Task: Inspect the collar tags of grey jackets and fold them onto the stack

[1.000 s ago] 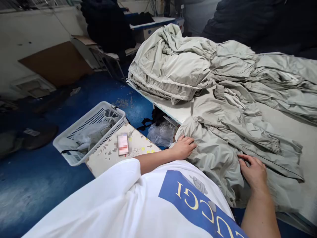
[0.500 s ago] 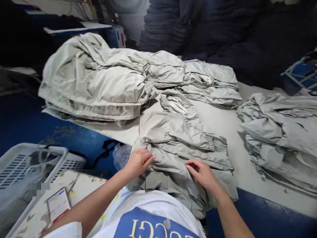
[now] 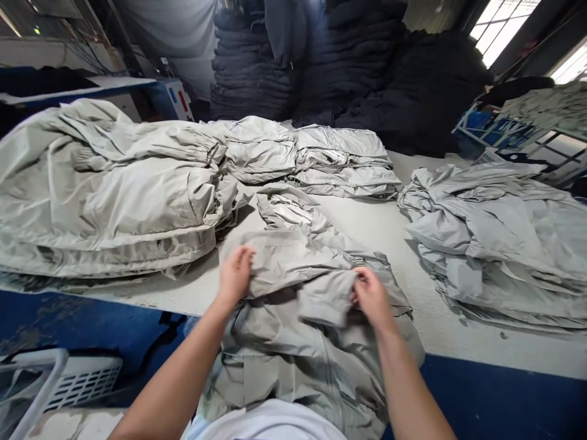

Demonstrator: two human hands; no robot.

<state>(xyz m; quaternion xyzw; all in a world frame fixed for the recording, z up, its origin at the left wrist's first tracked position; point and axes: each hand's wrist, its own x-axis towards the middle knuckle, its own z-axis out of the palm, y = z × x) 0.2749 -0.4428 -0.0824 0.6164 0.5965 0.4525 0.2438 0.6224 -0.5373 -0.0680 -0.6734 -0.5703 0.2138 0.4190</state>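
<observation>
Pale grey cloth, thin and creased, forms the loose garment (image 3: 291,336) between the hands, lying on the white counter (image 3: 367,220) and spreading past its near edge toward the white shirt (image 3: 270,421). The right hand (image 3: 370,296) has its fingers closed on a folded-up piece of this garment; the left hand (image 3: 236,272) is at its other side, blurred, so whether its fingers grip cannot be told. Where one layer ends and another begins is hard to make out. The frame cuts off the big left heap of pale grey garments (image 3: 105,201), the grey right heap (image 3: 504,244) and a slotted white plastic basket (image 3: 87,380). Counted: one basket, one loose garment and, with the low back stack (image 3: 302,153), three piles, whose separate pieces cannot be counted
</observation>
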